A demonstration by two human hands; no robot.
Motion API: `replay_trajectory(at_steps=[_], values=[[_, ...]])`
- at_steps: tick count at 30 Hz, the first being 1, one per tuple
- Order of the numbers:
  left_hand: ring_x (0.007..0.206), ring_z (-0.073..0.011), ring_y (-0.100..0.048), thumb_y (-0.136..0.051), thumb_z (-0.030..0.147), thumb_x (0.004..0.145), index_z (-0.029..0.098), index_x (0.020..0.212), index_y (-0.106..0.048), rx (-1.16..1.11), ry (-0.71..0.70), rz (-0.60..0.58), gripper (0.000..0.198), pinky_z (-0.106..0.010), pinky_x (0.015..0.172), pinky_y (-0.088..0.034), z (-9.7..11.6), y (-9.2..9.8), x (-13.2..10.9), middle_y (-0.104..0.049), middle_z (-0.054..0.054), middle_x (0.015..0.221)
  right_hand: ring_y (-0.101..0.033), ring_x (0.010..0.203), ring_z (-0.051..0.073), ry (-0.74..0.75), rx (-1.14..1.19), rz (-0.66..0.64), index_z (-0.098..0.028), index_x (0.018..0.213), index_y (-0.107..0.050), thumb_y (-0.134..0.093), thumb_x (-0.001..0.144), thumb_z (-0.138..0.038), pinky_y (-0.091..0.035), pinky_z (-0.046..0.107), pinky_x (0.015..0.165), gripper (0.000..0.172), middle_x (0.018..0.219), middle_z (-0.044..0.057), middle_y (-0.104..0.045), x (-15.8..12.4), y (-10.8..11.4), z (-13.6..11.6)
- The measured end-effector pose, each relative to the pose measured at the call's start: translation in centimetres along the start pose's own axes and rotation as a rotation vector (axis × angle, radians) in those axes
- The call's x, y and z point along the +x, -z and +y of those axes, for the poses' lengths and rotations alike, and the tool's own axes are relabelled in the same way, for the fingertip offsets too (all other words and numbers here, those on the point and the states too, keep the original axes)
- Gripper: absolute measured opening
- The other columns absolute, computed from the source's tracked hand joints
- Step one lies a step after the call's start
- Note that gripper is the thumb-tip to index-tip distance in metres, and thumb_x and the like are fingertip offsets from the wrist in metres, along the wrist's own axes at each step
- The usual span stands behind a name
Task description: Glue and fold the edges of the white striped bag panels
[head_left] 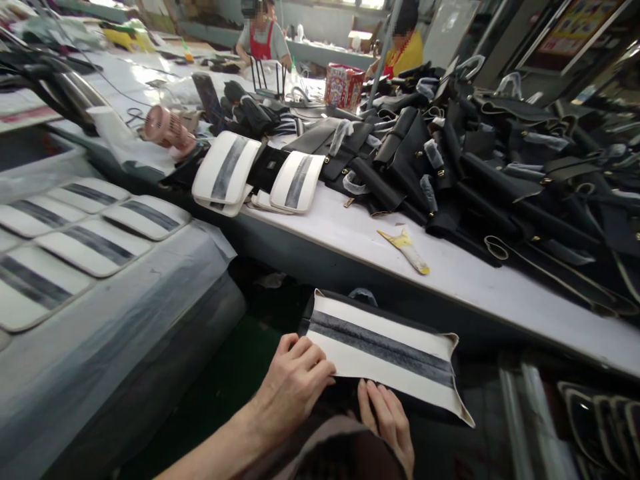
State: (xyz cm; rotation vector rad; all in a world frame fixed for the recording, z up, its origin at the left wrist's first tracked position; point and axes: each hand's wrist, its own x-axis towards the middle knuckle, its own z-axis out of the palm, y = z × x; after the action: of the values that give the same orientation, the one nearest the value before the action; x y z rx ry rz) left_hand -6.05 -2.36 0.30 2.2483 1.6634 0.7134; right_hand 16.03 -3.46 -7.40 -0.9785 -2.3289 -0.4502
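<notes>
In front of me is a black bag [395, 318] with its base facing up. The base is a long white panel [380, 363] with a dark grey stripe down its middle, and its pale corners stick up. My left hand [300, 373] grips the near edge by the left corner, fingers curled over the white panel. Farther right along that edge, the fingertips of my right hand [387, 415] press together against the rim; the thumb is mostly hidden. Below the panel, the bag's body is largely out of sight.
Striped white panels [95, 247] lie on a covered stack at left. More white panels [227, 170] rest on the bench [350, 230], near a yellow-and-white scraper-like tool [406, 252], a pink fan [167, 128] and piled black bags [480, 173]. Two people [263, 40] work behind.
</notes>
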Motion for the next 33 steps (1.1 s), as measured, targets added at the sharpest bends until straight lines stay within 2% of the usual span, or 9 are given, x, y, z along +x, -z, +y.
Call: replay_trajectory(at_steps=[6,10,14,18,20,24,27,30,33], values=[[0.086,-0.0201,-0.051,-0.06,0.026,0.091,0.021,0.082,-0.056,-0.034,0.014,-0.044,0.012,-0.043,0.086,-0.03,-0.5,0.2,0.4,-0.06,0.0,0.083,-0.059,0.107,0.026,0.017,0.01,0.039,-0.01,0.109,-0.068,-0.055,0.095,-0.026,-0.047,0.041,0.092,0.025,0.113,0.014,-0.065,1.1,-0.7,-0.4],[0.085,-0.0193,-0.051,-0.066,0.022,0.087,0.019,0.085,-0.055,-0.098,0.103,0.036,0.011,-0.044,0.089,-0.031,-0.5,0.1,0.1,-0.06,0.001,0.083,-0.06,0.102,0.025,0.065,0.009,0.053,-0.01,0.106,-0.069,-0.054,0.095,-0.026,-0.047,0.04,0.09,0.024,0.109,0.013,-0.066,1.8,-0.9,-0.5],[0.089,-0.0191,-0.051,-0.066,0.026,0.088,0.019,0.082,-0.057,-0.138,0.15,0.062,0.013,-0.043,0.092,-0.036,-1.1,0.6,-0.7,-0.061,0.0,0.088,-0.061,0.098,0.024,0.124,-0.001,0.06,-0.011,0.103,-0.071,-0.055,0.095,-0.029,-0.049,0.039,0.086,0.026,0.106,0.013,-0.068,2.3,-1.3,-0.7],[0.108,-0.0188,-0.051,-0.065,0.022,0.088,0.021,0.086,-0.06,-0.192,0.137,0.089,0.006,-0.05,0.114,-0.022,-2.2,1.0,-1.3,-0.059,-0.001,0.106,-0.062,0.095,0.021,0.182,-0.014,0.076,-0.013,0.102,-0.072,-0.054,0.095,-0.032,-0.05,0.037,0.083,0.027,0.107,0.012,-0.069,2.9,-1.9,-1.0],[0.114,-0.0184,-0.05,-0.066,0.021,0.087,0.021,0.086,-0.06,-0.211,0.148,0.078,0.006,-0.05,0.118,-0.018,-2.6,1.2,-1.4,-0.059,-0.001,0.111,-0.063,0.095,0.021,0.203,-0.007,0.087,-0.014,0.103,-0.072,-0.055,0.094,-0.032,-0.05,0.036,0.083,0.026,0.107,0.011,-0.069,3.1,-2.2,-1.0],[0.119,-0.0191,-0.049,-0.07,0.024,0.085,0.022,0.085,-0.061,-0.237,0.154,0.003,0.009,-0.052,0.118,-0.019,-3.1,1.7,-1.1,-0.06,0.0,0.116,-0.064,0.093,0.02,0.245,-0.01,0.099,-0.017,0.1,-0.073,-0.055,0.093,-0.031,-0.052,0.035,0.082,0.024,0.103,0.009,-0.071,3.5,-2.3,-0.9],[0.122,-0.0201,-0.047,-0.07,0.023,0.084,0.022,0.085,-0.062,-0.3,0.138,-0.008,0.009,-0.05,0.117,-0.025,-3.4,1.7,-1.1,-0.058,-0.002,0.121,-0.064,0.093,0.02,0.275,-0.03,0.083,-0.018,0.104,-0.073,-0.056,0.092,-0.034,-0.051,0.035,0.082,0.026,0.106,0.008,-0.071,3.6,-2.4,-1.0],[0.127,-0.0206,-0.045,-0.067,0.015,0.084,0.02,0.087,-0.062,-0.42,0.139,0.066,0.008,-0.04,0.111,-0.038,-3.4,1.2,-1.5,-0.055,-0.006,0.128,-0.064,0.095,0.022,0.235,-0.029,0.057,-0.016,0.107,-0.072,-0.057,0.091,-0.033,-0.051,0.039,0.085,0.028,0.107,0.009,-0.071,3.7,-2.6,-1.7],[0.125,-0.0223,-0.048,-0.067,0.011,0.081,0.019,0.088,-0.059,-0.552,0.249,0.157,0.013,-0.037,0.103,-0.045,-3.2,0.6,-2.0,-0.053,-0.01,0.131,-0.064,0.096,0.023,0.221,-0.03,0.051,-0.016,0.107,-0.072,-0.06,0.089,-0.033,-0.051,0.04,0.086,0.028,0.109,0.01,-0.071,3.9,-2.7,-2.3]])
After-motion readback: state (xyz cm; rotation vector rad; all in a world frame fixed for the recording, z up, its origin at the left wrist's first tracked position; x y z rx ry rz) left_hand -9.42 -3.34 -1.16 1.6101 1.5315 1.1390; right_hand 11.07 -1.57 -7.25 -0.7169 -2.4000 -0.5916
